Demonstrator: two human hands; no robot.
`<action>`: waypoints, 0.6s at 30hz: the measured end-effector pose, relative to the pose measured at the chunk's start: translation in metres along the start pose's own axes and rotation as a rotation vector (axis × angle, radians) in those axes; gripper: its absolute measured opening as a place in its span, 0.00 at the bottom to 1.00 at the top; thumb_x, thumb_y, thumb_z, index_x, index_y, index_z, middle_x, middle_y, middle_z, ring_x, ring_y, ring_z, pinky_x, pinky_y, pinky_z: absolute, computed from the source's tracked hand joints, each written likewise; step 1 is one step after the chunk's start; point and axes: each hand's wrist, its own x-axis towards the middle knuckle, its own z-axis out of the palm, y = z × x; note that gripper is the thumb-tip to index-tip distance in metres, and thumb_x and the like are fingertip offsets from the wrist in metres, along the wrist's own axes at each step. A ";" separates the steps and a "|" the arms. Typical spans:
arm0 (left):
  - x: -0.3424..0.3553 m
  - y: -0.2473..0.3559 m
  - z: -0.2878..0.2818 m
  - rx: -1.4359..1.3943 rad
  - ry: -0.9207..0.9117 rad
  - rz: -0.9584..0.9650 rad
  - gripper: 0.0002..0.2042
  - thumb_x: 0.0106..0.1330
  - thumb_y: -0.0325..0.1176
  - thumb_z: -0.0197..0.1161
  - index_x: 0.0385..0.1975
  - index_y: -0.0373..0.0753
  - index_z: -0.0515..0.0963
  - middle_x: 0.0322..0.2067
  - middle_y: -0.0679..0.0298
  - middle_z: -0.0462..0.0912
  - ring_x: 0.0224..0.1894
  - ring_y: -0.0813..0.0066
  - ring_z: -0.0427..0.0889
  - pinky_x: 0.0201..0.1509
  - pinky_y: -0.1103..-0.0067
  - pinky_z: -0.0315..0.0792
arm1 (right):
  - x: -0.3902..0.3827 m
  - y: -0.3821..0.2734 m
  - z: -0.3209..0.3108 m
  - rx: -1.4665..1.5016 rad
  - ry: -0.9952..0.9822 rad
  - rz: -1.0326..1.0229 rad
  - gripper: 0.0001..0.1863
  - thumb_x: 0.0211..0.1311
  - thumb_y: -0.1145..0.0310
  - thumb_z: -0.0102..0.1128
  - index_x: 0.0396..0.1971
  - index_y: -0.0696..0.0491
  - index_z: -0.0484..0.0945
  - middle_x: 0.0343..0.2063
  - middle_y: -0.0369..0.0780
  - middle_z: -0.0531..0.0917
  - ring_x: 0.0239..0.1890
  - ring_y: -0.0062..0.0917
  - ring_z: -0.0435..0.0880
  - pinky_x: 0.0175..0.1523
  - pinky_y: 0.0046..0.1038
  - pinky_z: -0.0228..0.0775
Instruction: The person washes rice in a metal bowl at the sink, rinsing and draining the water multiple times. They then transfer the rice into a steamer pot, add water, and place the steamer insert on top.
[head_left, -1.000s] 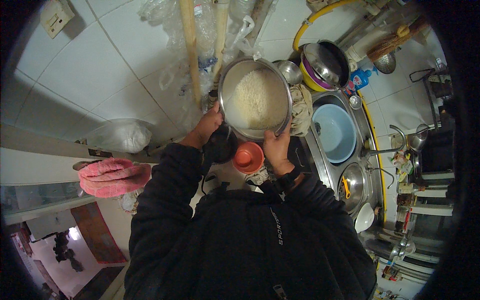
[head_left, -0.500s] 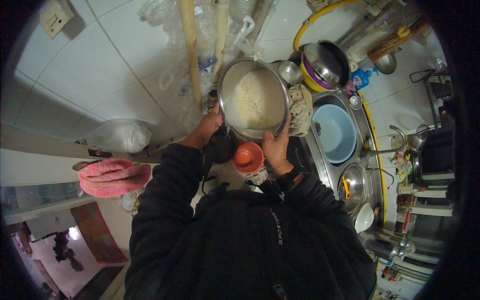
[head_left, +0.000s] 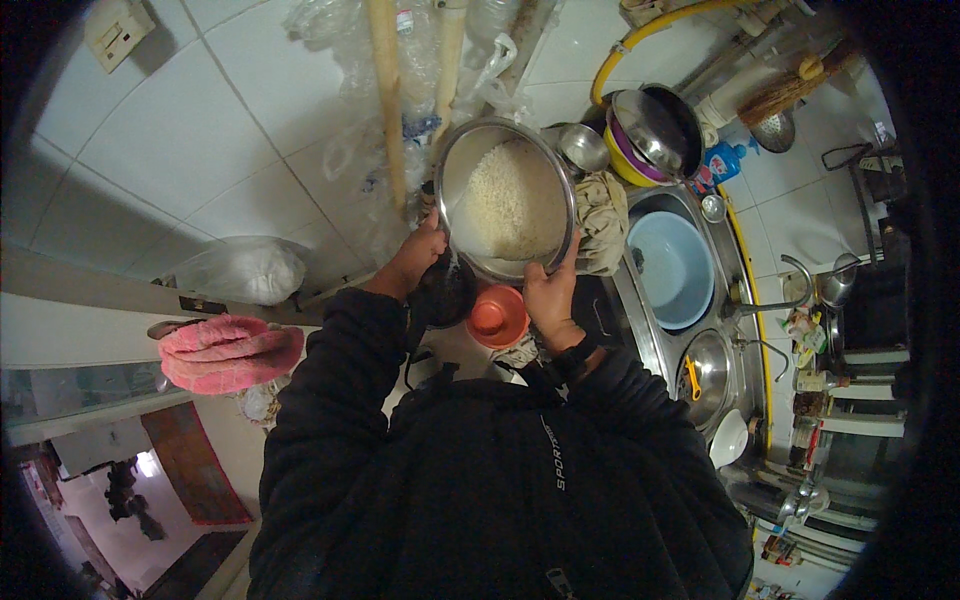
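In the head view, the left hand (head_left: 422, 252) grips the lower left rim of a steel bowl (head_left: 548, 190), and the right hand (head_left: 550, 297) holds its lower right rim, thumb over the edge. The bowl is in front of the person's chest, with a heap of rice (head_left: 497, 200) inside. A thin pale streak shows at its lower left rim, against a dark container (head_left: 447, 298). An orange tub (head_left: 510, 318) stands just beside that. To the right are a crumpled cloth (head_left: 603, 225) and a blue basin (head_left: 680, 270) in the sink (head_left: 648, 345).
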 end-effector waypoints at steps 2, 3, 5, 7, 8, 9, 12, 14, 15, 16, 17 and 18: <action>-0.004 0.007 0.010 -0.118 0.064 -0.009 0.37 0.63 0.29 0.50 0.73 0.46 0.43 0.38 0.71 0.67 0.37 0.81 0.65 0.40 0.83 0.62 | 0.001 0.000 0.001 -0.004 -0.011 -0.037 0.44 0.56 0.82 0.51 0.70 0.61 0.37 0.60 0.55 0.69 0.61 0.36 0.71 0.64 0.28 0.62; -0.006 0.010 0.013 -0.134 0.075 -0.026 0.37 0.63 0.28 0.50 0.73 0.46 0.43 0.38 0.71 0.67 0.37 0.81 0.65 0.40 0.83 0.62 | 0.001 0.000 0.001 -0.010 -0.009 -0.024 0.44 0.56 0.82 0.51 0.70 0.61 0.37 0.60 0.54 0.69 0.61 0.36 0.71 0.64 0.28 0.62; -0.008 0.014 0.006 -0.075 0.030 -0.081 0.39 0.64 0.21 0.49 0.73 0.40 0.38 0.54 0.63 0.68 0.51 0.72 0.71 0.54 0.78 0.66 | 0.002 0.000 0.002 -0.024 -0.014 -0.029 0.44 0.57 0.82 0.51 0.70 0.62 0.36 0.60 0.53 0.69 0.61 0.35 0.71 0.64 0.28 0.62; -0.005 0.007 -0.003 0.063 0.028 -0.113 0.40 0.63 0.18 0.49 0.73 0.38 0.36 0.59 0.59 0.68 0.55 0.68 0.73 0.59 0.76 0.68 | 0.001 0.000 0.002 -0.022 -0.010 -0.040 0.45 0.56 0.83 0.51 0.70 0.61 0.36 0.61 0.53 0.69 0.61 0.35 0.70 0.64 0.28 0.61; -0.001 0.001 -0.008 0.077 0.012 -0.105 0.40 0.62 0.18 0.49 0.73 0.38 0.36 0.60 0.59 0.68 0.56 0.68 0.73 0.59 0.76 0.67 | 0.001 0.000 0.003 -0.020 -0.009 -0.046 0.45 0.56 0.83 0.51 0.70 0.61 0.36 0.61 0.52 0.69 0.61 0.34 0.70 0.64 0.28 0.61; 0.003 -0.007 -0.012 0.109 0.003 -0.086 0.40 0.62 0.17 0.49 0.73 0.37 0.36 0.60 0.59 0.67 0.56 0.67 0.73 0.59 0.76 0.67 | 0.001 -0.001 0.003 -0.019 -0.010 -0.045 0.45 0.56 0.83 0.51 0.70 0.61 0.36 0.61 0.52 0.68 0.61 0.34 0.70 0.65 0.28 0.61; 0.016 -0.026 -0.024 0.138 -0.079 -0.007 0.41 0.60 0.16 0.47 0.73 0.37 0.36 0.61 0.58 0.67 0.57 0.66 0.73 0.61 0.76 0.66 | 0.001 -0.002 0.003 -0.014 -0.013 -0.040 0.45 0.56 0.84 0.50 0.70 0.61 0.36 0.62 0.51 0.67 0.62 0.34 0.70 0.65 0.28 0.61; 0.019 -0.033 -0.024 0.106 -0.093 0.035 0.41 0.58 0.16 0.46 0.73 0.37 0.36 0.62 0.58 0.66 0.58 0.65 0.73 0.62 0.75 0.65 | 0.001 -0.002 0.004 -0.011 -0.015 -0.040 0.45 0.56 0.84 0.50 0.71 0.60 0.36 0.62 0.51 0.67 0.62 0.34 0.70 0.65 0.27 0.61; 0.020 -0.033 -0.023 0.081 -0.092 0.051 0.41 0.58 0.16 0.45 0.72 0.37 0.35 0.62 0.57 0.66 0.58 0.65 0.72 0.62 0.75 0.65 | 0.002 -0.002 0.004 -0.001 -0.014 -0.032 0.45 0.56 0.84 0.50 0.71 0.60 0.36 0.62 0.51 0.67 0.62 0.34 0.70 0.64 0.27 0.61; 0.018 -0.032 -0.019 0.036 -0.074 0.057 0.41 0.57 0.17 0.44 0.72 0.37 0.35 0.63 0.57 0.65 0.59 0.64 0.72 0.63 0.74 0.64 | 0.002 -0.002 0.004 0.008 -0.015 -0.029 0.45 0.55 0.84 0.50 0.71 0.60 0.36 0.62 0.51 0.67 0.62 0.33 0.70 0.64 0.27 0.61; 0.016 -0.028 -0.017 0.020 -0.064 0.049 0.41 0.58 0.18 0.44 0.72 0.37 0.35 0.63 0.57 0.65 0.59 0.64 0.72 0.63 0.74 0.63 | 0.002 -0.001 0.005 0.017 -0.017 -0.027 0.45 0.55 0.84 0.50 0.71 0.60 0.36 0.62 0.51 0.67 0.62 0.33 0.70 0.64 0.27 0.62; 0.014 -0.024 -0.014 0.005 -0.054 0.042 0.41 0.58 0.19 0.44 0.73 0.38 0.34 0.63 0.57 0.65 0.60 0.64 0.71 0.63 0.74 0.63 | 0.001 -0.001 0.005 0.035 -0.007 -0.028 0.45 0.55 0.84 0.50 0.71 0.60 0.36 0.61 0.51 0.67 0.61 0.33 0.70 0.63 0.27 0.62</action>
